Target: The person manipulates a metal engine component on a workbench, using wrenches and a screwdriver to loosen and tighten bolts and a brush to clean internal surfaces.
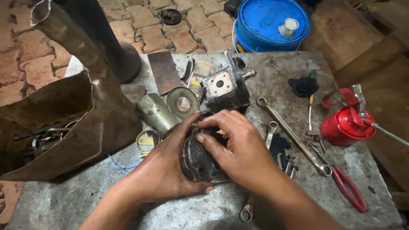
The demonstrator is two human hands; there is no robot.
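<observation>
- Head view: both hands clamped around a dark, greasy cast metal housing sitting on the metal table, near its front edge.
- left hand cups it from below and the side, thumb curled under the bottom edge; right hand lies over the top, fingertips pressing at its upper edge.
- Looks heavy and rigid, probably oily, so I'd guess slippery. Best grabbed around the body, two-handed.
- Nearby: grey pump body just behind, ring spanner and red-handled pliers to the right, red oil can further out.
</observation>
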